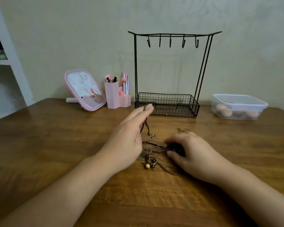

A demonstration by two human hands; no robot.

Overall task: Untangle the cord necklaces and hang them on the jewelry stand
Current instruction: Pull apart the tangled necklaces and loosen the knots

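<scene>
Left hand (pixel 129 133) lifting a brown cord (pixel 145 124); right hand (pixel 189 151) on the tangled necklaces (pixel 154 151).

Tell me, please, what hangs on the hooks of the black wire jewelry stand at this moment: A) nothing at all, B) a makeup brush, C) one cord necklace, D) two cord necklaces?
A: all five hooks on the jewelry stand are bare, while the cord necklaces lie tangled on the table between the left hand, which lifts one cord, and the right hand.
</scene>
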